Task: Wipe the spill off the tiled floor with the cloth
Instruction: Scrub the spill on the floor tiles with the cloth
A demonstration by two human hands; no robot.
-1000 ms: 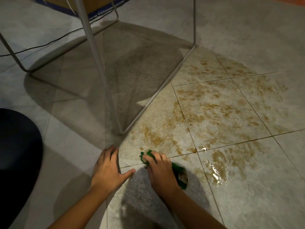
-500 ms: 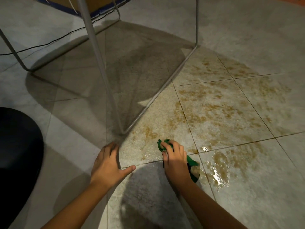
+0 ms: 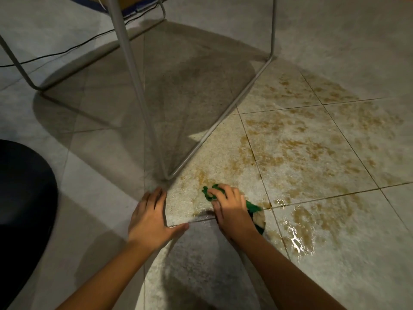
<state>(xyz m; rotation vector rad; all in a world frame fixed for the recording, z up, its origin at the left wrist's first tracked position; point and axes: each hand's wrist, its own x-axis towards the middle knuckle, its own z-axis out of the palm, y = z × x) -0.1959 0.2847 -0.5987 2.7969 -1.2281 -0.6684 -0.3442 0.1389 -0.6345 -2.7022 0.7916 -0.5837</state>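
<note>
A brown spill (image 3: 297, 151) spreads in patches over several grey floor tiles, with a wet shiny puddle (image 3: 296, 239) at its near edge. My right hand (image 3: 232, 209) presses a crumpled green cloth (image 3: 211, 193) onto the floor at the spill's near-left edge; most of the cloth is hidden under the hand, and a soiled part (image 3: 259, 219) shows at the wrist. My left hand (image 3: 152, 217) lies flat on the tile with fingers spread, just left of the right hand and empty.
A metal chair frame (image 3: 143, 104) stands just beyond my hands, its floor rail (image 3: 219, 121) running diagonally along the spill's left edge. A black rounded object (image 3: 24, 198) sits at the left. A thin cable (image 3: 67, 51) crosses the floor at the far left.
My right hand has pushed the cloth forward and to the right, then a little further ahead along the spill's near edge. My left hand has stayed planted on the tile.
</note>
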